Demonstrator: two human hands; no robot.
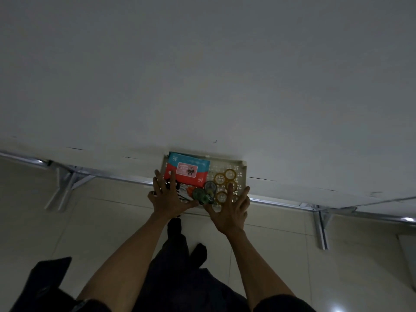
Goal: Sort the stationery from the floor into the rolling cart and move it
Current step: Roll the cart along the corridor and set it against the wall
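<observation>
- Tiled floor [67,221] is seen around the cart tray [243,168], set against a white wall [202,86].
- Tape rolls [230,174] and a packet [186,171] lie inside; judged light and stiff, best gripped by its near rim.
- Left hand [167,199] and right hand [229,212] are spread over it, nothing clasped.

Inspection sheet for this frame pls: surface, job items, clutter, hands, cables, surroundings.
Surface: glossy beige tiled floor; white perforated cart tray sits at the foot of a white panel.
Job's things: red-and-teal soft packet at the tray's back left; amber clear tape rolls on the right; round green-grey tape dispensers in the middle; small orange item, too small to identify.
Clutter: nothing seen.
Hands: left hand and right hand, fingers spread over the tray's near side; contact unclear.
Cables: nothing seen.
Surroundings: white panel with metal rail and brackets; dim light.
</observation>
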